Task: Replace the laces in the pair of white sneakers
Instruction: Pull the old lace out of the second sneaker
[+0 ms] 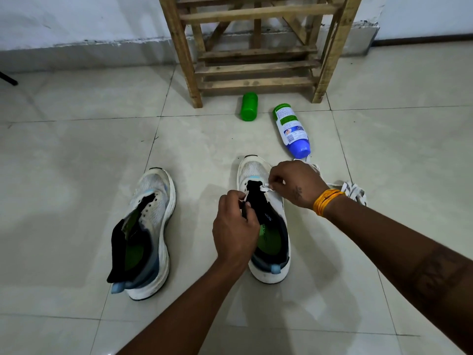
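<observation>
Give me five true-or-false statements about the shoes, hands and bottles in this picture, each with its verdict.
1. Both hands work at the white mesh sneaker on the right. True: the left hand and right hand each pinch a white flat lace.
2. The white mesh sneaker on the left is fully laced. False: its eyelets show no lace.
3. The blue-capped white plastic bottle stands upright. False: it lies on the tiled floor.
4. A green plastic cylinder sits near the wooden slatted rack. True.
5. The orange thread wristband is on the left wrist. False: the right.

head cam | worn on head | faces forward and down | near floor [76, 155] | wide-angle
</observation>
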